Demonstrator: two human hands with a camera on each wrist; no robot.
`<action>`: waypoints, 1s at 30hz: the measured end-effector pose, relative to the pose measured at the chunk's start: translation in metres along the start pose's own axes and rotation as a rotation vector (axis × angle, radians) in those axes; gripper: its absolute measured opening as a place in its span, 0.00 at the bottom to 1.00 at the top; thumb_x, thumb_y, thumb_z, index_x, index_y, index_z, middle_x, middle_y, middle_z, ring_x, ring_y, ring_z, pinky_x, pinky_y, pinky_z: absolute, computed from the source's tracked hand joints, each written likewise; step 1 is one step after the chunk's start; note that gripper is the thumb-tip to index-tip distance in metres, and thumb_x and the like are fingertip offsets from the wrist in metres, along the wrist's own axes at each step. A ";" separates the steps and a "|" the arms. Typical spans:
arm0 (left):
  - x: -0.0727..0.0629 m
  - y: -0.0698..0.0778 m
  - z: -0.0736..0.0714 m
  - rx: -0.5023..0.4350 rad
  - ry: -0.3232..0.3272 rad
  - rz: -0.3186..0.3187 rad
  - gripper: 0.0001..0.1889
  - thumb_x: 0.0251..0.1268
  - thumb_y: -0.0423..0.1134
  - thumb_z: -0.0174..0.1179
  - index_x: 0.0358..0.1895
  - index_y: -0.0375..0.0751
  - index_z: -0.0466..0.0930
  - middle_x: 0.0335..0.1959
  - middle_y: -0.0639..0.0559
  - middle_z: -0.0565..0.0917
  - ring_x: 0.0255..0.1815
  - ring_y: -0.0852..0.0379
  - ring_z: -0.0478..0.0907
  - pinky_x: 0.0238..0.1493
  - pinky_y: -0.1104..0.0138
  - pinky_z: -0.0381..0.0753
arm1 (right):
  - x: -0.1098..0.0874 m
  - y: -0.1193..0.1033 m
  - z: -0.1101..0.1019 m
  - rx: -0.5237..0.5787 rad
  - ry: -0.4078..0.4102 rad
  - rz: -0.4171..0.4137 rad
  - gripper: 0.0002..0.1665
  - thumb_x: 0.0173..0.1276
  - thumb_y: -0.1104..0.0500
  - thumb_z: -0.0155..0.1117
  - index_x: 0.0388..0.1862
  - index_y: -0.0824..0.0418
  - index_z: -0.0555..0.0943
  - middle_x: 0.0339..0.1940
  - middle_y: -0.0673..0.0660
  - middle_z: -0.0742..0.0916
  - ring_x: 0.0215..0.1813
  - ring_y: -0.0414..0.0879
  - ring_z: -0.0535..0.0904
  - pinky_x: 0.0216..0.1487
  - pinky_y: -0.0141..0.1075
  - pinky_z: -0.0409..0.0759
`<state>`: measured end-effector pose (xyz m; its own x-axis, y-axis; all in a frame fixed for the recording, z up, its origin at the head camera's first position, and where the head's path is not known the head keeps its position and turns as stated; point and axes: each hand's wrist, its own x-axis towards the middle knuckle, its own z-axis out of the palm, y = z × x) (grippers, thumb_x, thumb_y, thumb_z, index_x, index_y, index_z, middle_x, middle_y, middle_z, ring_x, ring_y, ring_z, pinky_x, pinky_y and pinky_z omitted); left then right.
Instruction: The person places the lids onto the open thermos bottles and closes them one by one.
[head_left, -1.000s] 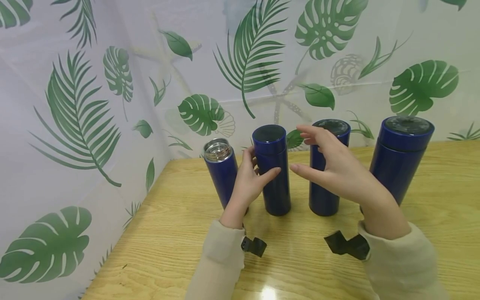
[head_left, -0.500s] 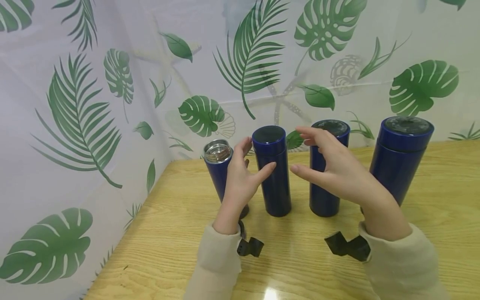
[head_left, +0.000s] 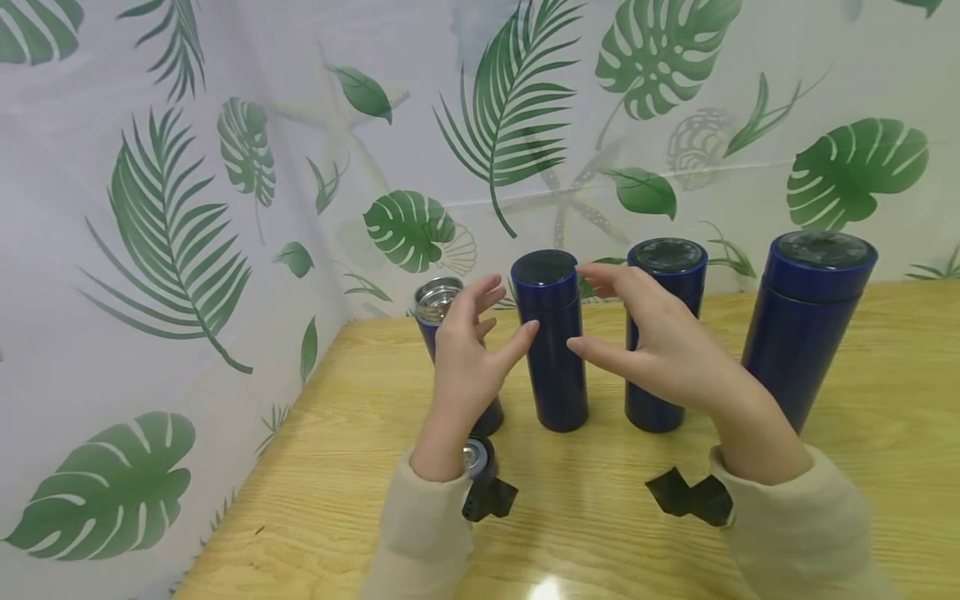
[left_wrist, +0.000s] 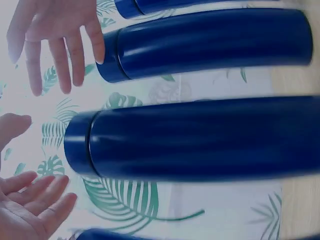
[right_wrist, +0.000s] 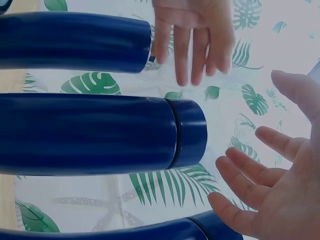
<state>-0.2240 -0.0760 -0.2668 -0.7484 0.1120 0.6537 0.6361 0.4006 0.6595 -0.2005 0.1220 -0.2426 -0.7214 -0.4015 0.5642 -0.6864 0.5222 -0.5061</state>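
Observation:
A capped blue thermos flask (head_left: pixel 558 367) stands upright between my two hands, its lid dark on top. To its left my left hand (head_left: pixel 468 362) is held with thumb and fingers spread, in front of an uncapped flask (head_left: pixel 491 417) whose steel mouth shows. My right hand (head_left: pixel 667 346) is on the other side, fingers apart and thumb extended, its fingertips right at the flask's edge in the head view. Both wrist views show the palms facing the flask's lid (left_wrist: pixel 77 142) with a gap on each side. Neither hand holds anything.
Two more capped blue flasks stand to the right, one (head_left: pixel 652 400) behind my right hand and a nearer-looking one (head_left: pixel 806 333) beyond it. A loose flask lid (head_left: pixel 480 458) lies on the wooden table (head_left: pixel 315 500) by my left wrist. A leaf-patterned sheet (head_left: pixel 300 167) hangs behind.
My left hand has drawn leftward, its fingers coming off the capped flask and now covering part of the uncapped one. My right hand has shifted slightly left. The loose lid has come into view.

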 end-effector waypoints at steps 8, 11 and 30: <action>-0.007 -0.017 -0.026 0.037 0.112 0.128 0.22 0.49 0.31 0.64 0.49 0.30 0.71 0.45 0.41 0.77 0.47 0.52 0.74 0.44 0.61 0.75 | 0.002 -0.005 0.009 0.023 0.005 -0.012 0.35 0.57 0.58 0.65 0.61 0.64 0.62 0.52 0.62 0.74 0.56 0.55 0.67 0.51 0.53 0.65; -0.007 -0.021 -0.039 0.033 0.153 0.122 0.20 0.49 0.29 0.64 0.48 0.29 0.71 0.42 0.39 0.78 0.45 0.50 0.75 0.42 0.59 0.75 | 0.003 -0.005 0.012 0.032 0.022 -0.037 0.33 0.56 0.60 0.65 0.60 0.64 0.64 0.50 0.62 0.75 0.53 0.54 0.69 0.51 0.52 0.66; -0.003 -0.028 -0.097 0.031 0.147 -0.124 0.19 0.54 0.34 0.61 0.49 0.32 0.70 0.48 0.45 0.74 0.47 0.53 0.74 0.47 0.57 0.72 | 0.031 -0.019 0.046 0.128 0.021 -0.045 0.30 0.58 0.61 0.63 0.59 0.64 0.65 0.49 0.60 0.75 0.52 0.51 0.70 0.53 0.46 0.66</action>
<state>-0.2208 -0.1761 -0.2513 -0.7837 -0.0725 0.6169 0.5331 0.4311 0.7280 -0.2142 0.0654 -0.2452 -0.6887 -0.4059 0.6008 -0.7249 0.4030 -0.5587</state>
